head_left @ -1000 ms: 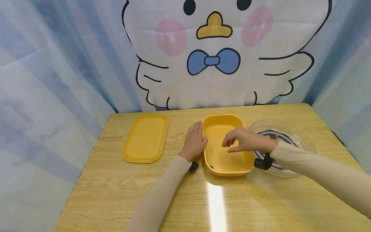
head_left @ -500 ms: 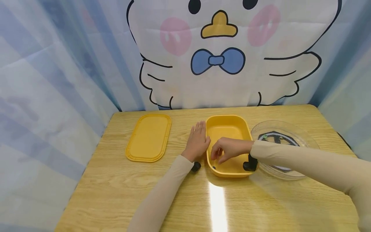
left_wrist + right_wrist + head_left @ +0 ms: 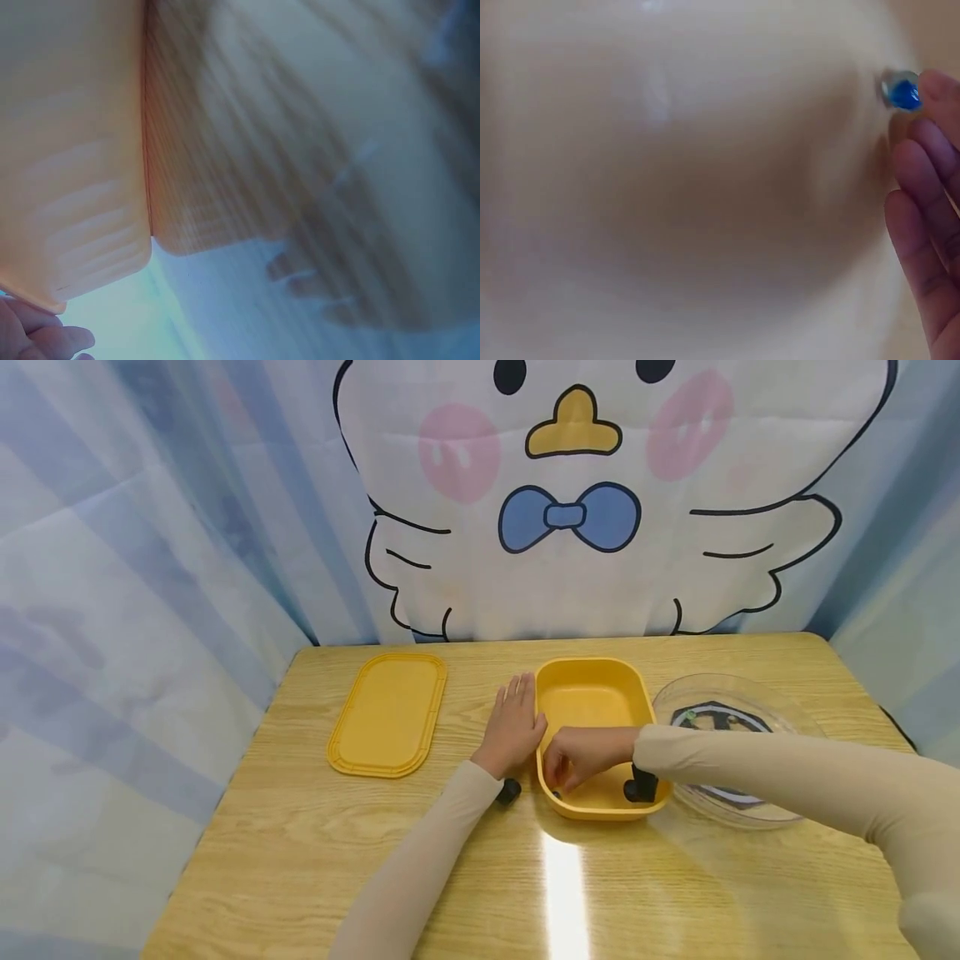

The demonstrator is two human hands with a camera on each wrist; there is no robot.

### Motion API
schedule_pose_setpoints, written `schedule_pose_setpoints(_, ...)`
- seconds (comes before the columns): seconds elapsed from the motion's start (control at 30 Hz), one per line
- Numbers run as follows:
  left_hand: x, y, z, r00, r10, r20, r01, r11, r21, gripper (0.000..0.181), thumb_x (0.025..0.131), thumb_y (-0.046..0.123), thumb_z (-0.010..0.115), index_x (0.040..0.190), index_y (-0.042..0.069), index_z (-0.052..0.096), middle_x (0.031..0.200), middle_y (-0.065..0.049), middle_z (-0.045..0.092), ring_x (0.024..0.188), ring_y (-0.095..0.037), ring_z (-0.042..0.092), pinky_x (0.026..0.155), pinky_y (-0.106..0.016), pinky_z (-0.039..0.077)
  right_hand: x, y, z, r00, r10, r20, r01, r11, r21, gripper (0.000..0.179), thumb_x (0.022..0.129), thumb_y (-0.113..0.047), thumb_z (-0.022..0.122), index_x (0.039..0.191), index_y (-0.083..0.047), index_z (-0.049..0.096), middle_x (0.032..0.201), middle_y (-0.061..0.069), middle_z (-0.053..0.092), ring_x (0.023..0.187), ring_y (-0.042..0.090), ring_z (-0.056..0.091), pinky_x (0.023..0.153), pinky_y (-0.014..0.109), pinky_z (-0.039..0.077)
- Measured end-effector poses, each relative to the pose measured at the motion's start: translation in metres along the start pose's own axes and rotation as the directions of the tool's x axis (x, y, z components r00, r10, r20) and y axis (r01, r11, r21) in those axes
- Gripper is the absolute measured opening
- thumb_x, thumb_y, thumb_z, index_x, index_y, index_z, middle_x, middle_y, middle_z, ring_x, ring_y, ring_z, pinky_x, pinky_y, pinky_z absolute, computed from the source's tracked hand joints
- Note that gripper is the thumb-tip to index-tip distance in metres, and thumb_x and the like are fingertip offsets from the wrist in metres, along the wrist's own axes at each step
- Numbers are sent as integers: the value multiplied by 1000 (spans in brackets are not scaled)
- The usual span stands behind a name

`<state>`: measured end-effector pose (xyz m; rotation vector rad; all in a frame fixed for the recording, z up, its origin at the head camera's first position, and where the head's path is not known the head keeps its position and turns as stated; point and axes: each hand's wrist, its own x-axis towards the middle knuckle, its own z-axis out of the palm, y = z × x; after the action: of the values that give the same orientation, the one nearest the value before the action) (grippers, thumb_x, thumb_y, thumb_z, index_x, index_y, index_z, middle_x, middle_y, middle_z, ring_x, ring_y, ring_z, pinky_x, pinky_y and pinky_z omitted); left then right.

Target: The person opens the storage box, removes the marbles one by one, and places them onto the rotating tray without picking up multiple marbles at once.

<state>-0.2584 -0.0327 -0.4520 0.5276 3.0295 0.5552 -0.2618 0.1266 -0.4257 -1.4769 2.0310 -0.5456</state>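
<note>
My right hand reaches down into a yellow box, its fingertips at the near left corner. A small glass marble with blue inside lies there against the thumb tip in the right wrist view. The other fingers extend beside it, loosely bent. In the head view the marble shows just below the fingertips. My left hand lies along the box's left outer side, fingers extended, thumb at the rim. The left wrist view shows the box's ribbed outer wall, with fingers at its edge.
On the left of the wooden table lies a flat yellow lid. A round clear dish with a dark and white pattern stands right of the box, partly under my right forearm. A curtain hangs behind the table.
My right hand has lowered into the box and moved toward its near left corner, where the marble lies. My left hand keeps its place at the box's side; the head view has shifted slightly.
</note>
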Motion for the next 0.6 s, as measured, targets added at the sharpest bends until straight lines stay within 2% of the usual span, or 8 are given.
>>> schedule_pose_setpoints(0.23, 1, 0, 0, 1000, -5, 2, 5, 1000, 11, 63, 100, 27, 35, 151, 2, 8, 158, -12, 15, 148, -25, 11, 121, -40, 7, 3, 2, 8, 998, -50, 29, 53, 994, -97, 4, 76, -6, 74, 79, -9, 75, 76, -2, 70, 68, -5, 54, 65, 10, 47)
schedule_pose_setpoints(0.43, 1, 0, 1, 1000, -6, 5, 6, 1000, 10, 63, 100, 27, 35, 151, 3, 7, 158, -12, 15, 148, -26, 11, 121, -40, 7, 4, 4, 12, 994, -80, 68, 87, 991, -102, 7, 76, -6, 73, 71, -10, 74, 70, -3, 69, 61, -8, 50, 60, 8, 45)
schedule_pose_setpoints(0.6, 2, 1, 2, 1000, -5, 3, 5, 1000, 16, 63, 100, 27, 35, 151, 4, 7, 158, -12, 16, 148, -25, 11, 121, -40, 8, 4, 3, 14, 991, -90, 101, 102, 988, -117, 9, 76, -4, 71, 70, -10, 74, 66, -4, 68, 57, -10, 45, 56, 6, 42)
